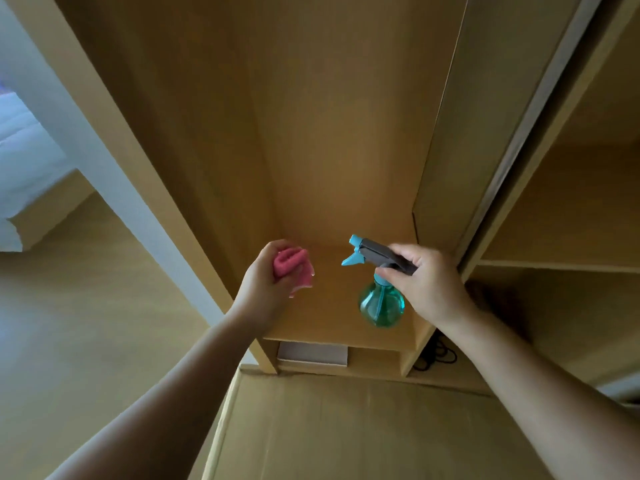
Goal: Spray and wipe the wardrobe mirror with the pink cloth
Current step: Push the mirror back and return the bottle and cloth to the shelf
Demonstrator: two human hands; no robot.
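My left hand (pixel 266 278) is closed around a bunched pink cloth (pixel 292 266), held in front of an open wooden wardrobe compartment (pixel 329 150). My right hand (pixel 426 282) grips the grey head of a spray bottle (pixel 381 303) with a teal see-through body and a light blue nozzle that points left, toward the cloth. Both hands hover above the compartment's floor. A sliding door edge with a grey frame (pixel 540 109) runs up on the right. I cannot make out a mirror surface in this view.
Wooden shelves (pixel 561 265) stand open at the right. A black cable (pixel 438 356) lies below the compartment, beside a white flat item (pixel 311 355) in a low slot. A wooden top (pixel 346 427) spreads below my arms. A white bed (pixel 24 161) is far left.
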